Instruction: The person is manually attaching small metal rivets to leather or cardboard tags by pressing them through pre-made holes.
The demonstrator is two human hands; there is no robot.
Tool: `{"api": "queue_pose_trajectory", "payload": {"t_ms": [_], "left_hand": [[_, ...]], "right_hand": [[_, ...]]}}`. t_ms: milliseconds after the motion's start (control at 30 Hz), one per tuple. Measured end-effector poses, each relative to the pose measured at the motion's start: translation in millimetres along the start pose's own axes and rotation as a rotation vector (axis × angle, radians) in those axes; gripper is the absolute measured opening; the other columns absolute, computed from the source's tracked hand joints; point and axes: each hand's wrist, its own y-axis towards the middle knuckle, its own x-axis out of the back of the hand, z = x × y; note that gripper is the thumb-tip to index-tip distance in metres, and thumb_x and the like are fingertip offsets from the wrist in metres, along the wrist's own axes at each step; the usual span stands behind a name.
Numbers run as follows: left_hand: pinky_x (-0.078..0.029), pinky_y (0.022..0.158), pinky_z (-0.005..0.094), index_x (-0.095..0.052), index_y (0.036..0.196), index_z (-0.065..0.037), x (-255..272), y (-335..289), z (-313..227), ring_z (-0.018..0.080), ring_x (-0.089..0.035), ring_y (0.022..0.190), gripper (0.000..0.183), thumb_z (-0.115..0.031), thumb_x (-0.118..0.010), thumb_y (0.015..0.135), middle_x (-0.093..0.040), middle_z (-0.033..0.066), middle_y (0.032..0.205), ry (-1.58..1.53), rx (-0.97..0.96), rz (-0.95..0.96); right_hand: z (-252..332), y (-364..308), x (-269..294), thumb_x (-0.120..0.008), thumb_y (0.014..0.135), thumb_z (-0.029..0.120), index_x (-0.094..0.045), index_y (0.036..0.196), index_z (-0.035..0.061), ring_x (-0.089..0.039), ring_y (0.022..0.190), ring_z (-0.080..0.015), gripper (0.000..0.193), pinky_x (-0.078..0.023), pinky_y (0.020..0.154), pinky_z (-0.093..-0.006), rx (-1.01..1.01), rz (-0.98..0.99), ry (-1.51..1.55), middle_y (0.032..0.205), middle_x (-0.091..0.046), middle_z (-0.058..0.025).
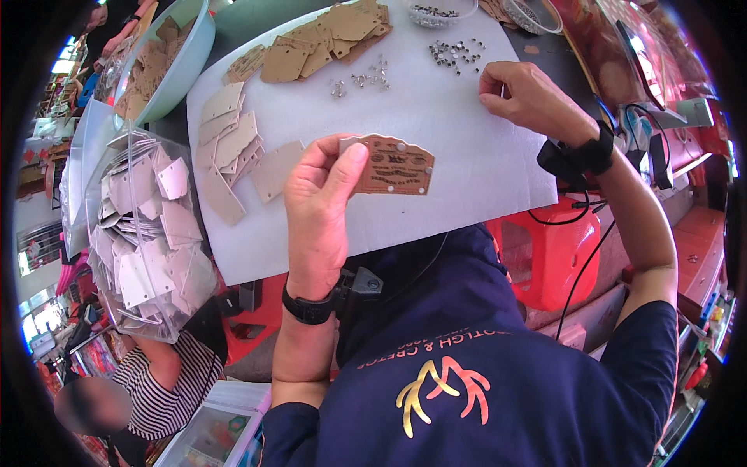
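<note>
My left hand (323, 194) pinches a brown printed card piece (394, 167) between thumb and fingers. The piece has one wavy edge, and pale round spots show near its corners. Over the right part of the white sheet (467, 167), my right hand (517, 93) is closed with thumb and forefinger together; what they hold, if anything, is too small to make out. Just beyond it lie small metal caps (455, 54). Farther left are loose shiny metal rivets (373, 76). Pale flat pieces (233, 140) are piled on the left of the sheet.
Brown pieces (331, 39) are heaped at the far edge. Clear tubs (440, 14) of metal bits stand behind. At left are a pale green basin (198, 50) and a clear bin (152, 233) of pale pieces. A red stool (556, 253) and black cable sit at right; a person (175, 381) is lower left.
</note>
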Motion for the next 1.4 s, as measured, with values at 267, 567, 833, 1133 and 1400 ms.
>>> {"api": "queue_pose_trajectory", "payload": {"t_ms": [267,567,833,1133,1400], "left_hand": [[-0.053,0.078,0.0252,-0.060,0.106,0.002,-28,1,-1,0.0082,-0.063,0.085,0.018,-0.012,-0.063,0.095,-0.066,0.0054,0.096,0.076,-0.021,0.088],[-0.056,0.075,0.0258,-0.058,0.104,0.005,-45,-1,0,0.0099,-0.064,0.084,0.016,-0.008,-0.061,0.096,-0.065,0.0080,0.096,0.094,-0.057,0.137],[-0.056,0.074,0.0255,-0.059,0.103,0.005,-52,-3,0,0.0101,-0.065,0.081,0.015,-0.007,-0.060,0.096,-0.066,0.0078,0.094,0.104,-0.094,0.134],[-0.054,0.068,0.0242,-0.059,0.100,0.004,-52,-1,2,0.0098,-0.066,0.079,0.016,-0.010,-0.063,0.094,-0.066,0.0081,0.092,0.206,-0.117,0.096],[-0.055,0.068,0.0242,-0.060,0.099,0.004,-50,1,7,0.0096,-0.065,0.078,0.016,-0.010,-0.064,0.093,-0.066,0.0070,0.092,0.161,-0.068,0.106]], "right_hand": [[64,-27,-17,-0.069,0.081,0.011,-0.062,0.086,0.0016,-0.055,0.061,-0.0155,0.013,-0.046,0.057,-0.0299,0.253,-0.156,0.393,0.074,-0.059,-0.0066],[74,-35,-32,-0.072,0.079,0.003,-0.064,0.085,0.0024,-0.055,0.061,-0.0092,0.010,-0.042,0.050,-0.0232,0.341,-0.298,0.358,0.078,-0.058,-0.0025],[72,-38,-35,-0.071,0.081,0.005,-0.064,0.087,0.0015,-0.058,0.061,-0.0128,0.010,-0.046,0.054,-0.0261,0.282,-0.303,0.444,0.076,-0.059,-0.0053],[70,-37,-28,-0.070,0.088,0.011,-0.064,0.092,0.0012,-0.055,0.071,-0.0023,0.012,-0.046,0.062,-0.0202,-0.020,-0.057,0.765,0.081,-0.063,0.0018],[68,-39,-26,-0.067,0.091,0.012,-0.064,0.094,0.0007,-0.056,0.075,-0.0019,0.012,-0.047,0.066,-0.0205,-0.052,-0.007,0.720,0.083,-0.063,0.0025]]}}
